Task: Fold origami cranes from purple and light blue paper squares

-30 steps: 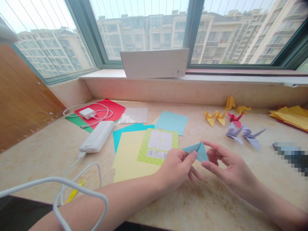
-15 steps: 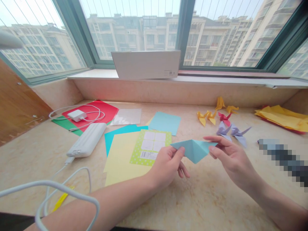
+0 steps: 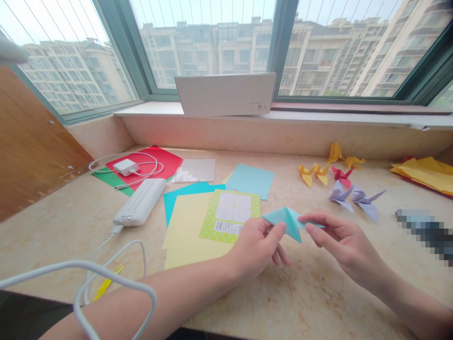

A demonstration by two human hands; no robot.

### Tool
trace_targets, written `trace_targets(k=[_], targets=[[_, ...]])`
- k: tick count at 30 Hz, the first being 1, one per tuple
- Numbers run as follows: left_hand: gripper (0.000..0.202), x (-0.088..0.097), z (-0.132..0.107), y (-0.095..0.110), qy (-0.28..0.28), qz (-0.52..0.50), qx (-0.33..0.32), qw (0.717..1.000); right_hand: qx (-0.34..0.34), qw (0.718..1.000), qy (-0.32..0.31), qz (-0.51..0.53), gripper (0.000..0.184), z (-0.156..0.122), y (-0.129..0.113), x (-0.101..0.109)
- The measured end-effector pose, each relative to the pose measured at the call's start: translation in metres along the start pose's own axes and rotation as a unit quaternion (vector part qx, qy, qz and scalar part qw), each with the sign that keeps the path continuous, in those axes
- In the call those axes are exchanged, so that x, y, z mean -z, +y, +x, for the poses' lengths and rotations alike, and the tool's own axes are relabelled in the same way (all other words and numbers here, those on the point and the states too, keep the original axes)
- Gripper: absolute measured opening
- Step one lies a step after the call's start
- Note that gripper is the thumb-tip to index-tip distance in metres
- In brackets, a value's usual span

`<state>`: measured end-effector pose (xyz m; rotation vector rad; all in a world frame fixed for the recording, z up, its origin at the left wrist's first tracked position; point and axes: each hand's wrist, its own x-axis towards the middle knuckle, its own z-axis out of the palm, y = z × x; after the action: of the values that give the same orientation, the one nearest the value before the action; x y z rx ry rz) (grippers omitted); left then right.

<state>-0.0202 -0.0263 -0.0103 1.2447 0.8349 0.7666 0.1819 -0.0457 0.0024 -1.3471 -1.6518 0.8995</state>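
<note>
A partly folded light blue paper piece hangs just above the marble counter between both hands. My left hand pinches its left point between thumb and fingers. My right hand pinches its right side, fingers pressed together. Flat sheets lie to the left of the hands: a pale yellow sheet, a teal sheet, a light blue sheet and a green dotted package card.
Several folded paper cranes in yellow, red and lilac stand at the right. A yellow paper stack lies far right. A white power bank, charger and cables lie left on red and green sheets. A white box leans on the sill.
The blue paper, a small triangle a second ago, spread wide between the hands, then drew in narrower now. Both hands kept hold of it throughout.
</note>
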Motion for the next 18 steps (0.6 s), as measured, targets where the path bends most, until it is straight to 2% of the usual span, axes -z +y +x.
trace_targets(k=[5, 8, 15, 18], targets=[[0.045, 0.0, -0.002, -0.001, -0.026, 0.004, -0.02, 0.999, 0.059, 0.996, -0.067, -0.031, 0.018, -0.003, 0.005, -0.004], [0.044, 0.002, -0.002, 0.0, -0.04, 0.0, -0.024, 0.999, 0.094, 0.988, -0.098, -0.07, 0.022, -0.005, 0.007, -0.005], [0.044, 0.002, 0.0, -0.002, -0.038, -0.048, -0.023, 0.998, 0.14, 0.981, -0.093, -0.094, 0.03, -0.007, 0.014, -0.006], [0.058, 0.002, -0.001, -0.002, -0.032, -0.068, -0.022, 0.997, 0.154, 0.981, -0.087, -0.086, 0.031, -0.009, 0.015, -0.006]])
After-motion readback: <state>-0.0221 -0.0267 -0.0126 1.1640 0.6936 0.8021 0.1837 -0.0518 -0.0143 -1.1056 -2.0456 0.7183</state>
